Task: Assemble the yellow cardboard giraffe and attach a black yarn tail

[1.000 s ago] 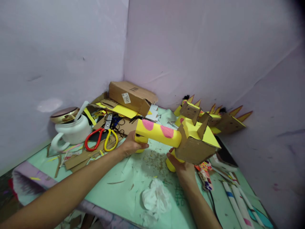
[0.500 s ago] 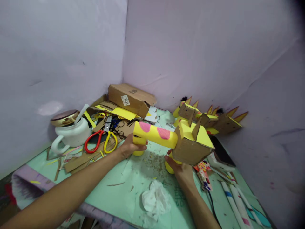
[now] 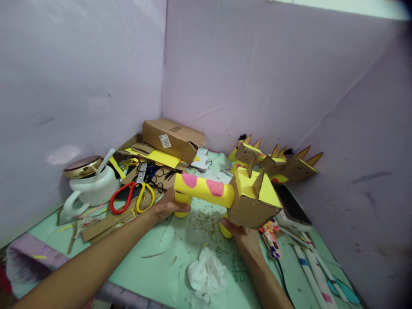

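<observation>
Between my two hands is a cardboard animal figure (image 3: 202,191) with a yellow tube body, pink spots and a boxy head (image 3: 255,201) topped by two pointed pieces. My left hand (image 3: 169,204) is closed around the yellow leg at its left end. Under the head, my right hand (image 3: 240,231) grips the other leg, partly hidden by the box. A black fringe tail (image 3: 173,172) sticks out at the left end. Below the figure, a crumpled white tissue (image 3: 207,273) lies on the green table cover (image 3: 154,266).
Scissors (image 3: 140,189) with red and yellow handles lie left, near a white pot (image 3: 96,189) and cardboard scraps (image 3: 106,225). A cardboard box (image 3: 172,139) stands behind. Similar figures (image 3: 299,167) line the back right. A patterned glue gun (image 3: 272,240) and markers (image 3: 315,266) lie right.
The camera view has tilted up slightly, so everything sits a little lower and further left in the picture. Both hands keep the same hold on the figure.
</observation>
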`<action>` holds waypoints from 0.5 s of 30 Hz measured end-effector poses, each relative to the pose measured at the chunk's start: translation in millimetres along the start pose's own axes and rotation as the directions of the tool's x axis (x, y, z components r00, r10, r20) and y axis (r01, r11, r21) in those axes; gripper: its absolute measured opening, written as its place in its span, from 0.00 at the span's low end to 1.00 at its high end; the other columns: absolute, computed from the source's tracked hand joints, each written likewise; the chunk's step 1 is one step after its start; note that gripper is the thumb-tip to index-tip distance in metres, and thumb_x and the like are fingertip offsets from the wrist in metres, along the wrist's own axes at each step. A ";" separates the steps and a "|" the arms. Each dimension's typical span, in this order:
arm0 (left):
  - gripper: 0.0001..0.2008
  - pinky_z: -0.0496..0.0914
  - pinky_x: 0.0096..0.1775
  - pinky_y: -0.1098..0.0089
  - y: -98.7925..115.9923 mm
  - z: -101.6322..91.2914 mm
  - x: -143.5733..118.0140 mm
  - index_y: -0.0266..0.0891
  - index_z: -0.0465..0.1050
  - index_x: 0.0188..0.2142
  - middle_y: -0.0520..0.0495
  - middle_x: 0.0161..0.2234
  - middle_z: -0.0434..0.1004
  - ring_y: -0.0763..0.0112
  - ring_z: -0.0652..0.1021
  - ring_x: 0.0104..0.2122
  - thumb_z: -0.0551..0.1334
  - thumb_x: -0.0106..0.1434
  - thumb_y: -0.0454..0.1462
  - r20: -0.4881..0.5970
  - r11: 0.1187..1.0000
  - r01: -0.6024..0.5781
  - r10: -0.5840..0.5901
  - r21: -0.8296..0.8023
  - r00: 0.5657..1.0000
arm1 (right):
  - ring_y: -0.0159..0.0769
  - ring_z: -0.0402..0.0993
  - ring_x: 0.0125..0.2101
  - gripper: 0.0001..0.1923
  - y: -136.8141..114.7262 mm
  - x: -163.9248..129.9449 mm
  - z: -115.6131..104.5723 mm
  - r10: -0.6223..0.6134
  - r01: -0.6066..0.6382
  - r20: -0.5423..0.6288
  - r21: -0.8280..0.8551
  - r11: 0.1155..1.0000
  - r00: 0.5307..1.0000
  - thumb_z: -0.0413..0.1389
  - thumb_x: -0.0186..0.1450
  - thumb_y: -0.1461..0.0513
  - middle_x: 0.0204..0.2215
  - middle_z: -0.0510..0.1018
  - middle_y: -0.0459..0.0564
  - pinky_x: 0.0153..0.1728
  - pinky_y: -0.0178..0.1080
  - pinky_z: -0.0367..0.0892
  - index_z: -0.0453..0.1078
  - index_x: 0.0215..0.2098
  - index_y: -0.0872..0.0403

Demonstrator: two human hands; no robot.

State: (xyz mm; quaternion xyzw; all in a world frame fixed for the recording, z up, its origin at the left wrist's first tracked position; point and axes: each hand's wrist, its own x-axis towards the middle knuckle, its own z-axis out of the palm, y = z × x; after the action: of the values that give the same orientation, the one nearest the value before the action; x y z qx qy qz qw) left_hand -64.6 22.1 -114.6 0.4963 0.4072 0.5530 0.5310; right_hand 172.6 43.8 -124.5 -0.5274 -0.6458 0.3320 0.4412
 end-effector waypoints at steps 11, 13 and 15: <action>0.20 0.66 0.28 0.71 4.6 1.7 -1.6 0.33 0.74 0.32 0.49 0.26 0.75 0.69 0.71 0.26 0.70 0.36 0.35 -0.041 0.999 -0.012 0.014 0.032 0.999 | 0.51 0.74 0.35 0.20 10.8 -0.1 4.1 0.022 -0.015 -0.057 0.116 0.993 0.998 0.63 0.42 0.52 0.32 0.80 0.55 0.38 0.49 0.67 0.75 0.31 0.54; 0.18 0.67 0.29 0.70 5.4 6.7 0.0 0.32 0.74 0.30 0.48 0.25 0.75 0.68 0.72 0.27 0.70 0.36 0.35 -0.069 0.999 -0.023 0.026 0.046 0.997 | 0.50 0.73 0.36 0.21 6.2 0.2 7.1 0.037 -0.025 -0.073 0.162 0.986 0.997 0.63 0.44 0.53 0.33 0.80 0.56 0.40 0.49 0.66 0.74 0.33 0.56; 0.14 0.67 0.30 0.69 7.0 13.4 2.2 0.32 0.74 0.26 0.47 0.24 0.75 0.68 0.73 0.26 0.70 0.37 0.36 -0.102 0.997 -0.035 0.041 0.061 0.994 | 0.48 0.72 0.37 0.21 2.6 1.0 10.4 0.034 -0.015 -0.101 0.181 0.983 0.994 0.62 0.46 0.53 0.35 0.79 0.56 0.41 0.48 0.65 0.73 0.35 0.56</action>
State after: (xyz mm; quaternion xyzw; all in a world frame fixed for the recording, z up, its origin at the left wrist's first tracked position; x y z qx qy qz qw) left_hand -52.6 22.5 -105.2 0.4905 0.4408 0.5756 0.4836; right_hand 164.0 45.7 -130.7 -0.5096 -0.5828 0.3666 0.5160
